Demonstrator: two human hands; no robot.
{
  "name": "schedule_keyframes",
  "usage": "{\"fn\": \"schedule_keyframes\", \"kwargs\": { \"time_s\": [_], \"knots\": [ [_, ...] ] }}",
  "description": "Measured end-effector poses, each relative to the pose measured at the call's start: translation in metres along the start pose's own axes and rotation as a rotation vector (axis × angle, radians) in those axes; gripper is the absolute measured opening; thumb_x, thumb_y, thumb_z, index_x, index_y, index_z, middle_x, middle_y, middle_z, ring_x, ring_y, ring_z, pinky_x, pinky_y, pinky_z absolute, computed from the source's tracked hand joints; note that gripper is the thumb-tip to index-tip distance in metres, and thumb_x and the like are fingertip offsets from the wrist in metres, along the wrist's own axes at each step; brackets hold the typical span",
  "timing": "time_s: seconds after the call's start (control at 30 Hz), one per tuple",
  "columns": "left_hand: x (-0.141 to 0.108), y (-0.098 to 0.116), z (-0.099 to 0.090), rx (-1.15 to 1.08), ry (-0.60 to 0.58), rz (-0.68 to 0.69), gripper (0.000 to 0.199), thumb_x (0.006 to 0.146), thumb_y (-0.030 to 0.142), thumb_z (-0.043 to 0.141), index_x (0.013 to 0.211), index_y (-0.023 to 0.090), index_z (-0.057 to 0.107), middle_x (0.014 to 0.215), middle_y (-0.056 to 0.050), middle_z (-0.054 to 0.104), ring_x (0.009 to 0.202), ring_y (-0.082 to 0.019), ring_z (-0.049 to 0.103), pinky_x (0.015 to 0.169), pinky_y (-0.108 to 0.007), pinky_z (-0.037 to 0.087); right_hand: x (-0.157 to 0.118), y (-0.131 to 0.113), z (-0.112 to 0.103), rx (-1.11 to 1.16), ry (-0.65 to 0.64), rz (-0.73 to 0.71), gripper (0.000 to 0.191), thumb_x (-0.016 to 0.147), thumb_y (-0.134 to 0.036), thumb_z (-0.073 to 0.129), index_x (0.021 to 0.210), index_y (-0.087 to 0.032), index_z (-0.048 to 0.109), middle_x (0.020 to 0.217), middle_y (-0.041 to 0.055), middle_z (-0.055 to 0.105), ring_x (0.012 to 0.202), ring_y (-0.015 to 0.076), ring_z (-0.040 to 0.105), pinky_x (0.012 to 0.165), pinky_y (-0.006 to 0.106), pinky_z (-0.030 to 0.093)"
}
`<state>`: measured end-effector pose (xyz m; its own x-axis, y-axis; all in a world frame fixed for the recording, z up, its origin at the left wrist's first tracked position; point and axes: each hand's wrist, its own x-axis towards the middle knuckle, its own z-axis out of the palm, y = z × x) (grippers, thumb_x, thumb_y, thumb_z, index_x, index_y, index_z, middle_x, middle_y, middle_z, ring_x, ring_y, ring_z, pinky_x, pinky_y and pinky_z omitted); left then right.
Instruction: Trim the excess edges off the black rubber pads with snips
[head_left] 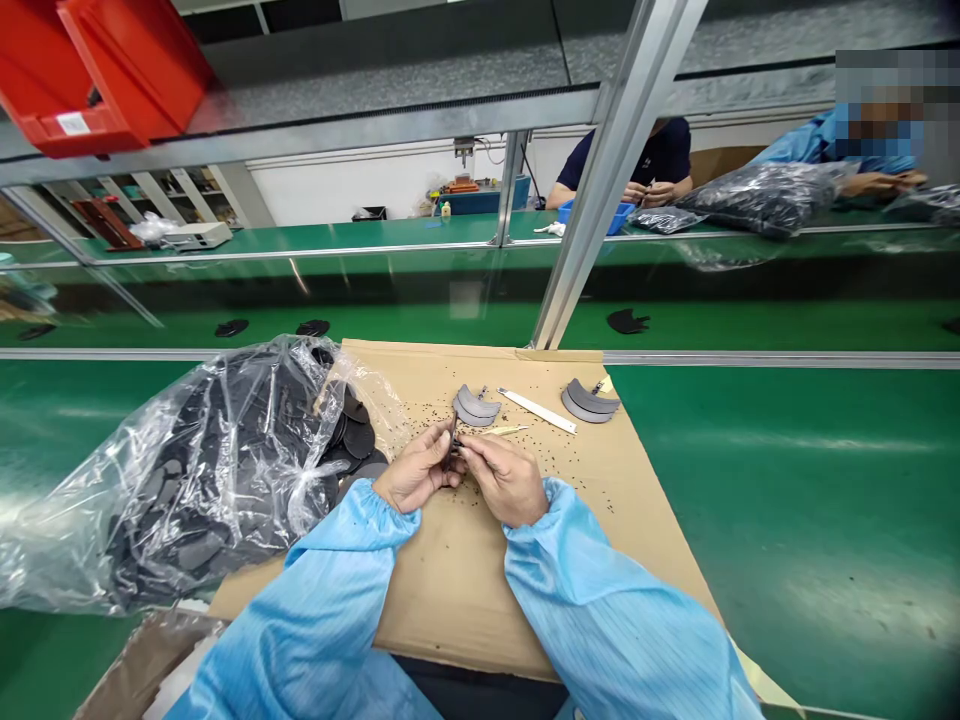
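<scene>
Over the brown cardboard sheet (450, 590), my left hand (422, 468) is closed on a thin dark piece (451, 440) held on edge. My right hand (510, 475) pinches at the same piece from the right, its fingertips touching it; any smaller item between them is too small to tell. Just beyond my hands lies a grey curved part (475, 405), with a second grey curved part (590, 400) farther right. Between these lies a white strip-like tool (538, 410). A thin yellowish tool (506, 430) is beside my right fingertips. Small dark crumbs dot the cardboard.
A clear plastic bag (225, 470) full of black flat pieces lies at the left. A metal post (615, 170) rises behind the cardboard. Black pieces (628, 321) lie on the green surface beyond. A red bin (97, 80) sits on the upper shelf. Two people work across the bench.
</scene>
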<state>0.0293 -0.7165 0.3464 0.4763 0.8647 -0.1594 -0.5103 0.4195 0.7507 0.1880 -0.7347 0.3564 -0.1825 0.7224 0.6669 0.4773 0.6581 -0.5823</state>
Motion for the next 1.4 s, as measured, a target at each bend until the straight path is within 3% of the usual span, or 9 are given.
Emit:
{"fn": "schedule_keyframes", "kwargs": {
  "time_s": [0.33, 0.57, 0.7, 0.83, 1.0, 1.1, 1.2, 1.3, 1.4],
  "knots": [
    [0.005, -0.002, 0.0, -0.02, 0.07, 0.051, 0.05, 0.064, 0.038, 0.085, 0.101, 0.017, 0.059, 0.078, 0.0, 0.06, 0.062, -0.01, 0.058, 0.052, -0.021, 0.048, 0.0, -0.002, 0.005, 0.001, 0.045, 0.035, 0.025, 0.096, -0.027, 0.048, 0.099, -0.02, 0.071, 0.085, 0.0051, 0.071, 0.078, 0.0155, 0.065, 0.074, 0.027, 0.054],
    [0.019, 0.011, 0.004, 0.073, 0.383, 0.273, 0.037, 0.065, 0.022, 0.081, 0.098, 0.016, 0.064, 0.1, -0.009, 0.07, 0.094, -0.022, 0.065, 0.079, -0.034, 0.054, -0.001, 0.009, 0.007, 0.01, 0.274, 0.254, 0.027, 0.094, -0.037, 0.05, 0.099, -0.019, 0.069, 0.077, 0.0037, 0.065, 0.065, 0.015, 0.058, 0.066, 0.028, 0.05],
    [0.053, 0.045, -0.003, 0.274, 0.549, 0.427, 0.028, 0.067, 0.016, 0.077, 0.091, 0.016, 0.063, 0.096, -0.008, 0.071, 0.097, -0.025, 0.064, 0.09, -0.042, 0.049, -0.001, 0.013, 0.009, -0.015, 0.238, 0.181, 0.027, 0.095, -0.035, 0.047, 0.094, -0.019, 0.069, 0.077, 0.0046, 0.065, 0.069, 0.016, 0.059, 0.068, 0.028, 0.049],
    [0.096, 0.107, -0.017, 0.544, 0.728, 0.587, 0.026, 0.069, 0.016, 0.074, 0.092, 0.014, 0.063, 0.098, -0.008, 0.066, 0.101, -0.024, 0.059, 0.098, -0.04, 0.042, -0.003, 0.011, 0.012, -0.001, 0.158, 0.123, 0.026, 0.097, -0.03, 0.045, 0.093, -0.02, 0.069, 0.077, 0.0047, 0.065, 0.07, 0.0152, 0.059, 0.067, 0.026, 0.048],
    [0.138, 0.159, -0.028, 1.35, 0.826, 0.719, 0.028, 0.078, 0.013, 0.064, 0.106, 0.008, 0.063, 0.124, -0.013, 0.053, 0.121, -0.028, 0.045, 0.109, -0.04, 0.029, -0.004, 0.01, 0.016, -0.038, 0.11, 0.102, 0.029, 0.097, -0.028, 0.042, 0.091, -0.02, 0.069, 0.074, 0.0044, 0.065, 0.066, 0.0145, 0.059, 0.062, 0.025, 0.046],
    [0.159, 0.142, -0.024, 1.418, 0.733, 0.66, 0.045, 0.063, 0.005, 0.075, 0.106, 0.006, 0.062, 0.132, -0.017, 0.048, 0.127, -0.033, 0.04, 0.111, -0.042, 0.024, -0.004, 0.009, 0.015, -0.057, 0.077, 0.076, 0.032, 0.098, -0.028, 0.04, 0.088, -0.02, 0.069, 0.072, 0.0039, 0.064, 0.063, 0.0139, 0.057, 0.06, 0.025, 0.044],
    [0.169, 0.105, -0.009, 1.441, 0.608, 0.53, 0.035, 0.061, 0.013, 0.08, 0.093, 0.011, 0.067, 0.109, -0.015, 0.061, 0.11, -0.032, 0.054, 0.101, -0.04, 0.035, -0.004, 0.006, 0.013, -0.086, 0.04, 0.068, 0.034, 0.097, -0.027, 0.039, 0.081, -0.02, 0.068, 0.065, 0.0027, 0.06, 0.058, 0.0135, 0.054, 0.056, 0.026, 0.04],
    [0.157, 0.075, 0.01, 1.367, 0.416, 0.341, 0.026, 0.058, 0.028, 0.084, 0.075, 0.018, 0.068, 0.077, -0.009, 0.064, 0.084, -0.029, 0.06, 0.086, -0.037, 0.04, -0.003, 0.004, 0.012, -0.113, 0.03, 0.091, 0.036, 0.097, -0.027, 0.038, 0.076, -0.02, 0.067, 0.061, 0.0021, 0.057, 0.056, 0.0131, 0.051, 0.055, 0.026, 0.038],
    [0.134, 0.059, 0.025, 1.297, 0.34, 0.287, 0.04, 0.041, 0.029, 0.091, 0.071, 0.021, 0.067, 0.067, -0.005, 0.062, 0.081, -0.028, 0.059, 0.08, -0.033, 0.039, -0.003, 0.006, 0.014, -0.121, 0.029, 0.093, 0.037, 0.097, -0.028, 0.037, 0.076, -0.021, 0.066, 0.062, 0.0023, 0.058, 0.057, 0.0133, 0.053, 0.056, 0.025, 0.039]
  ]
}}
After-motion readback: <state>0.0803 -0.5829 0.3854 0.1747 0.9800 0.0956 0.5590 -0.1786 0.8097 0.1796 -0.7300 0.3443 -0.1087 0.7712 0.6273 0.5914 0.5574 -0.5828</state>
